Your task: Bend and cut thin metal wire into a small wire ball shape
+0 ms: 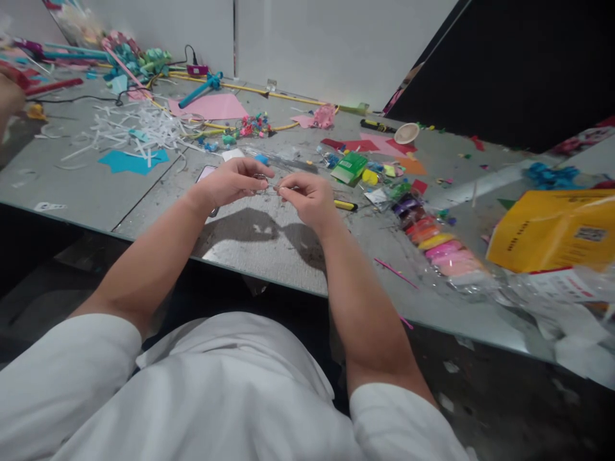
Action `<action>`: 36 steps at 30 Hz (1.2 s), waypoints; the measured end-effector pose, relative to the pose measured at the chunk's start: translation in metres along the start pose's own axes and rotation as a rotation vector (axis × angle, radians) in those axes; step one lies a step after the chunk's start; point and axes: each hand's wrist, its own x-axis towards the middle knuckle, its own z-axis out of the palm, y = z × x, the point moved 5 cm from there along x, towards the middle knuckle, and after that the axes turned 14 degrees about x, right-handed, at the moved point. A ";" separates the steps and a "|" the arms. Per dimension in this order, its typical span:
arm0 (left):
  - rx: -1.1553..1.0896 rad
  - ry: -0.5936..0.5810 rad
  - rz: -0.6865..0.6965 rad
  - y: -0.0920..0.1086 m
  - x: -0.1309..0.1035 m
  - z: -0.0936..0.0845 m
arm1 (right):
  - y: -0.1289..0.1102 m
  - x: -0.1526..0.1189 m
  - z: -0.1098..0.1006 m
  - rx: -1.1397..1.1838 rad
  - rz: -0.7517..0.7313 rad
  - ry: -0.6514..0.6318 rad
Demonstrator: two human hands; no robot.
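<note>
Above the grey table [158, 211], my left hand [235, 180] has its thumb and fingers closed on a thin wire-like piece [262, 177], bent into a small loop. My right hand [309, 197] pinches close by, its fingertips apparently on the other end of the same thin piece. Its exact kind is too small to make out. A phone [208, 171] lies partly hidden behind my left wrist. Beside my right wrist rests a yellow and black utility knife [346, 205]. Clear plastic wrapping [288, 160] lies just beyond both hands.
White paper strips [139, 125] and blue paper [134, 161] lie to the left. At right are a green packet [349, 168], coloured clay packs [435, 240] and a yellow mailer [552, 230]. Another person's hand [9, 96] shows at the far left. The table's front edge [269, 282] is near me.
</note>
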 end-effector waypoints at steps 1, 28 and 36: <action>0.020 0.005 -0.005 0.000 0.000 0.000 | 0.000 0.000 -0.001 -0.015 -0.003 -0.001; 0.063 0.136 0.029 0.010 -0.003 0.001 | 0.022 0.003 -0.026 0.302 0.216 0.407; -0.018 0.142 0.021 0.008 -0.002 -0.002 | 0.020 0.001 -0.027 0.251 0.140 0.474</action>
